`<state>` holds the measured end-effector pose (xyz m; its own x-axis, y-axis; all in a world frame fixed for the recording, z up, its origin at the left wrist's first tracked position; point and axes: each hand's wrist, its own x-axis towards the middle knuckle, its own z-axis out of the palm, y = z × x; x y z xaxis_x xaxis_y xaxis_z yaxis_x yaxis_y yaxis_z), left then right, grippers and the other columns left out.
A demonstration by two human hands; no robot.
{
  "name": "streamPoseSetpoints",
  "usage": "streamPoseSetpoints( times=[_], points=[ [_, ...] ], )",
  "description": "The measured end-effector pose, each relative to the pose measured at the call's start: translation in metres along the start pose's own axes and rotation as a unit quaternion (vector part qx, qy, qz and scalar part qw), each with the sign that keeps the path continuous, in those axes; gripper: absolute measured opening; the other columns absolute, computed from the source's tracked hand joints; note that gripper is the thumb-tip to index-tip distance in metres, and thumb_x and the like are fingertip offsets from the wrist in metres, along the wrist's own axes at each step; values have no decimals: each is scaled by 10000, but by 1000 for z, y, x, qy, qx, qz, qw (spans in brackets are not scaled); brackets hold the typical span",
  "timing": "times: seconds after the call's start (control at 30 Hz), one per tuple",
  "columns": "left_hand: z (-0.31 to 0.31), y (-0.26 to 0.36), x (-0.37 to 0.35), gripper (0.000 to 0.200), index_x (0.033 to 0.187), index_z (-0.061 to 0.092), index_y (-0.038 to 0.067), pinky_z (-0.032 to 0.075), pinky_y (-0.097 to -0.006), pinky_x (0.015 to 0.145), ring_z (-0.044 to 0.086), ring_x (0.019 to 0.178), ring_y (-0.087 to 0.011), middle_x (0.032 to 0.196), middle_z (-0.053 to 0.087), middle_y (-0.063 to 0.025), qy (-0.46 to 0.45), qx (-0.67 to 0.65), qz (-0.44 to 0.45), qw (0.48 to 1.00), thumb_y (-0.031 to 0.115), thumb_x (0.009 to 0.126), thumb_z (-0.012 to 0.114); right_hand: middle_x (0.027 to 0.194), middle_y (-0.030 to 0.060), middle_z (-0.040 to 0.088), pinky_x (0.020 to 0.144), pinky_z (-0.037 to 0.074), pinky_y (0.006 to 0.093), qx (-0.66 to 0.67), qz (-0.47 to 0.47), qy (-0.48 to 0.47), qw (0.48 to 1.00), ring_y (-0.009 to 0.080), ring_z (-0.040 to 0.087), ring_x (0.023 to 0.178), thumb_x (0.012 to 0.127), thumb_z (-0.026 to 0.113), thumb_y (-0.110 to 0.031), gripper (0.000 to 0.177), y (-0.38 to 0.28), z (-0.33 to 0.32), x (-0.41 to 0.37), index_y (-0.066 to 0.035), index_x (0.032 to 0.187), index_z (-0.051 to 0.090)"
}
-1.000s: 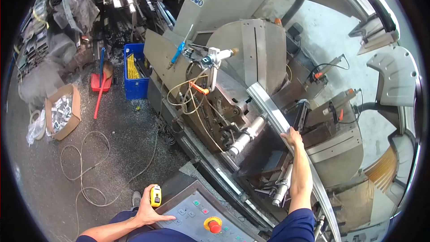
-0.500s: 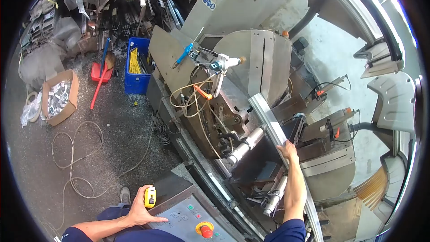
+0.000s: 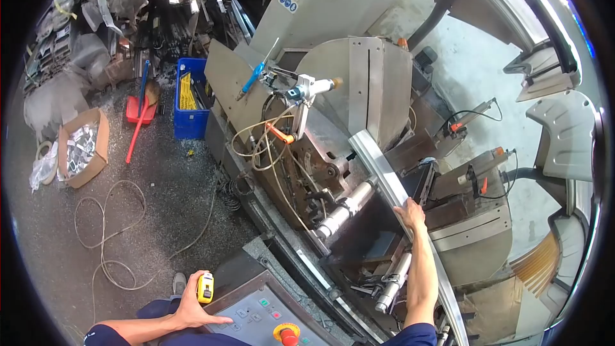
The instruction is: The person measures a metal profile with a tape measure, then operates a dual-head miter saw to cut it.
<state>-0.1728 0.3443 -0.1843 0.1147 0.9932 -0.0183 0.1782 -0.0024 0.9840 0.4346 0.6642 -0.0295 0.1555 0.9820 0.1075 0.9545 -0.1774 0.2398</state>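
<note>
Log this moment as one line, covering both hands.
Left hand: holding yellow tape measure, thumb at control panel | Right hand: holding silver metal profile | Red stop button: no hand on it

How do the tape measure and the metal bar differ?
The tape measure is mostly yellow, the metal bar silvery. The tape measure is compact, the metal bar long. The left hand holds the tape measure, the right hand grips the metal bar. Each has one hand on it.

Left grip holds a yellow tape measure — right grip clasps metal profile.
</note>
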Motion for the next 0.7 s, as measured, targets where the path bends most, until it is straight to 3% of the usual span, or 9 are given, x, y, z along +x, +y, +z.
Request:
streamPoseSetpoints(
  times=[0.03, 0.07, 0.17, 0.23, 0.37, 0.43, 0.53, 0.63, 0.7],
  points=[
    [1, -2, 0, 1245, 1390, 304, 8, 405, -383, 1025, 486, 1184, -263, 1269, 434, -144, -3, 3, -4, 1000, 468, 455, 984, 1139, 218, 642, 864, 492, 520, 2, 8, -22, 1000, 414, 611, 1076, 816, 711, -517, 600, -5, -6, -5, -17, 1102, 541],
    [2, -5, 0, 1242, 1388, 305, 8, 402, -384, 1028, 486, 1186, -263, 1269, 435, -144, -2, -1, -8, 1000, 466, 455, 985, 1241, 197, 609, 912, 484, 545, 0, 25, -66, 998, 394, 582, 1151, 816, 694, -542, 715, -10, -14, -6, -3, 1251, 517],
    [-1, 3, -2, 1235, 1382, 310, 9, 397, -387, 1033, 485, 1187, -261, 1264, 444, -145, 0, 6, -17, 1000, 460, 452, 987, 1086, 225, 655, 852, 499, 519, 8, -4, 11, 1000, 423, 628, 1023, 815, 716, -504, 581, -12, -6, -11, -9, 1070, 551],
    [2, 0, 1, 1242, 1384, 308, 12, 397, -387, 1032, 485, 1188, -256, 1260, 451, -142, -2, -12, -17, 1000, 464, 447, 988, 1073, 234, 656, 842, 501, 525, 5, -36, 59, 998, 436, 625, 1021, 813, 718, -505, 577, -6, 1, -12, -12, 1063, 551],
    [4, -7, -2, 1262, 1399, 295, 27, 396, -387, 1031, 487, 1184, -257, 1254, 454, -144, -11, -27, -48, 998, 462, 441, 991, 1014, 220, 677, 813, 511, 528, -14, -3, 26, 1000, 442, 640, 971, 818, 693, -552, 599, -6, -5, -10, -23, 1062, 549],
    [2, -3, -3, 1269, 1406, 289, 30, 396, -389, 1032, 486, 1184, -260, 1256, 453, -147, -13, 14, -25, 1000, 458, 441, 993, 1033, 220, 673, 822, 512, 525, -19, -7, 13, 1000, 429, 644, 974, 824, 680, -560, 609, -7, -2, -9, -35, 1096, 535],
    [2, 4, -1, 1274, 1413, 282, 27, 388, -388, 1043, 472, 1204, -261, 1277, 440, -149, -12, -28, -32, 999, 456, 446, 993, 1090, 229, 662, 852, 506, 517, 3, 12, 23, 1000, 427, 639, 996, 833, 675, -549, 630, -5, 9, -9, -26, 1155, 536],
    [1, 5, 0, 1266, 1410, 287, 26, 382, -388, 1054, 467, 1214, -263, 1281, 440, -151, -9, -21, -24, 999, 449, 449, 993, 1125, 233, 653, 880, 500, 509, -3, -6, 70, 998, 422, 633, 1028, 838, 671, -543, 680, -9, 9, -9, -12, 1235, 520],
    [1, 3, 0, 1268, 1414, 289, 21, 377, -388, 1062, 462, 1223, -262, 1290, 438, -153, -7, -13, -17, 1000, 449, 450, 993, 1142, 238, 650, 898, 497, 500, -2, 8, 19, 1000, 420, 630, 1046, 840, 669, -544, 732, -10, 2, -10, 0, 1299, 496]
  ],
)
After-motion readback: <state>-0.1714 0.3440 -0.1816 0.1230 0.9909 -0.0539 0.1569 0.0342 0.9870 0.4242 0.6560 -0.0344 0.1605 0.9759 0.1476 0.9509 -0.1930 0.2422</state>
